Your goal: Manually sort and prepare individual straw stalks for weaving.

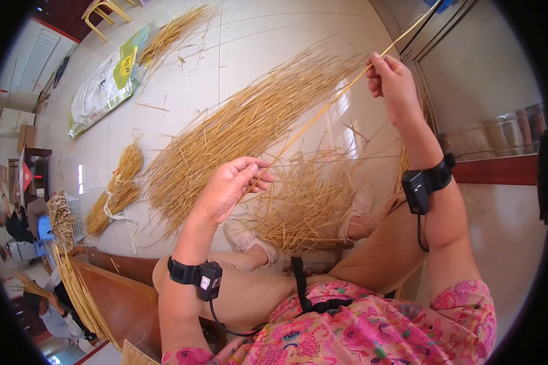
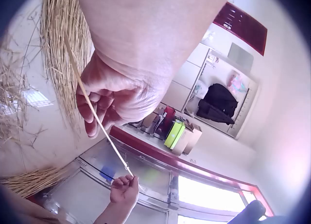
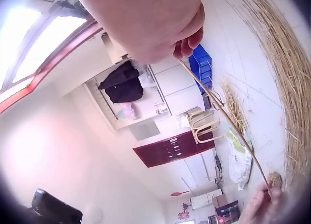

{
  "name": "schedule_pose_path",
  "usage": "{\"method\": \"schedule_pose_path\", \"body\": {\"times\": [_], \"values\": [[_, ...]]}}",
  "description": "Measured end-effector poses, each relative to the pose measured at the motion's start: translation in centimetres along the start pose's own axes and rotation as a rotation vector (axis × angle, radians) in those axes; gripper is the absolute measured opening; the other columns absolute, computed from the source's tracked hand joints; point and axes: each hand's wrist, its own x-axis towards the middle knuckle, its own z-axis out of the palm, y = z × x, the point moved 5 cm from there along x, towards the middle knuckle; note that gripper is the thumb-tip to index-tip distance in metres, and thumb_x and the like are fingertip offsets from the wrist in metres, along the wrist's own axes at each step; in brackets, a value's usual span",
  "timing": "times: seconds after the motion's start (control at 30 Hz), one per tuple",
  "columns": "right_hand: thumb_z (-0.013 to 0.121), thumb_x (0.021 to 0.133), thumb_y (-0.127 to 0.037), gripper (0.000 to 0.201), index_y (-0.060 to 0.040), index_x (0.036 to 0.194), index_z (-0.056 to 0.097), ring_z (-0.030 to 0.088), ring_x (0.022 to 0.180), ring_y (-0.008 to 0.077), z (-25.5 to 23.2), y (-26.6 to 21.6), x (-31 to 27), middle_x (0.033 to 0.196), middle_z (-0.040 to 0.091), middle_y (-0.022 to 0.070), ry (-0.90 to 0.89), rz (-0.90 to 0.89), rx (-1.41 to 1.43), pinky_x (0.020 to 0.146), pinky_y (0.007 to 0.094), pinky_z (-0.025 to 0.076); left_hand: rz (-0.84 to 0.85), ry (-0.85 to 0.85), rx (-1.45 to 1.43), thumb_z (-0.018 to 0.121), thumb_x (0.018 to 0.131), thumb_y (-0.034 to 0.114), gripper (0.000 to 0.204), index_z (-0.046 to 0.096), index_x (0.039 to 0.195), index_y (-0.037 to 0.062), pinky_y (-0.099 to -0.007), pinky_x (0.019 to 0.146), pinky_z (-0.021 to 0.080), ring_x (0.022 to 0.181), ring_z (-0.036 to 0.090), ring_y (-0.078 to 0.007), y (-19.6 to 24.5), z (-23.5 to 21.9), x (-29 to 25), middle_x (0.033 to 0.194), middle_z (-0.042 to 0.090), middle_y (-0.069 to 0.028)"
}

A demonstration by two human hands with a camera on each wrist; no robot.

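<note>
One long straw stalk (image 1: 323,112) runs slantwise between both hands, and its thin end reaches past the right hand toward the upper right. My left hand (image 1: 232,184) pinches the stalk near its lower end, above the left knee. Higher and farther right, my right hand (image 1: 396,86) holds it between thumb and curled fingers. In the left wrist view the stalk (image 2: 100,124) crosses the left palm, with the right hand (image 2: 125,190) at its far end. A large spread of straw (image 1: 243,125) lies on the floor beyond the hands.
Broken straw bits (image 1: 310,201) lie around the feet. A tied straw bundle (image 1: 119,182) and a white-green bag (image 1: 109,85) are to the left. A wooden chair (image 1: 115,298) stands at the left leg; a metal-framed glass door (image 1: 481,67) borders the right side.
</note>
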Motion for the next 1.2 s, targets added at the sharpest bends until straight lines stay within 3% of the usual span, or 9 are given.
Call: {"method": "schedule_pose_path", "body": {"times": [0.3,0.6,0.93,1.03,1.2], "values": [[0.053,0.092,-0.021,0.023,-0.0006,0.082,0.056,0.053,0.049,0.0072,5.5,0.9,-4.5,0.067,0.060,0.0046,-0.153,0.005,0.023,0.042,0.0202,0.040,0.226,0.118,0.177,0.059,0.088,0.014,0.018,0.058,0.102,0.0018,-0.0195,0.062,0.042,0.067,0.053,-0.0059,1.0,1.1,2.4,0.083,0.065,-0.0055],[0.056,0.091,-0.018,0.019,0.0006,0.088,0.054,0.059,0.060,0.0088,8.7,2.9,-7.8,0.075,0.061,0.0057,-0.457,0.124,0.009,0.048,0.0208,0.046,0.311,0.153,0.169,0.062,0.086,0.013,0.014,0.061,0.095,0.0025,-0.0197,0.063,0.043,0.068,0.054,-0.0059,1.2,1.6,2.6,0.081,0.065,-0.0044],[0.054,0.092,-0.015,0.016,0.0005,0.089,0.053,0.059,0.061,0.0088,9.5,3.3,-8.6,0.076,0.062,0.0063,-0.510,0.124,0.059,0.050,0.0212,0.047,0.392,0.227,0.203,0.062,0.085,0.010,0.012,0.063,0.090,-0.0006,-0.0199,0.065,0.045,0.070,0.054,-0.0052,1.2,1.1,2.8,0.078,0.063,-0.0020],[0.053,0.092,-0.015,0.015,0.0002,0.089,0.053,0.059,0.062,0.0087,9.6,3.3,-8.7,0.076,0.062,0.0062,-0.527,0.117,0.060,0.050,0.0213,0.047,0.354,0.209,0.134,0.059,0.088,0.010,0.011,0.061,0.090,0.0002,-0.0233,0.074,0.047,0.076,0.057,-0.0094,1.0,0.9,2.7,0.083,0.063,-0.0046],[0.053,0.092,-0.015,0.015,-0.0004,0.088,0.053,0.059,0.062,0.0087,9.8,3.6,-8.8,0.077,0.062,0.0060,-0.538,0.114,0.062,0.050,0.0213,0.046,0.390,0.329,0.216,0.057,0.089,0.011,0.011,0.059,0.090,0.0004,-0.0220,0.071,0.046,0.075,0.056,-0.0082,1.2,0.6,2.9,0.083,0.063,-0.0050]]}}
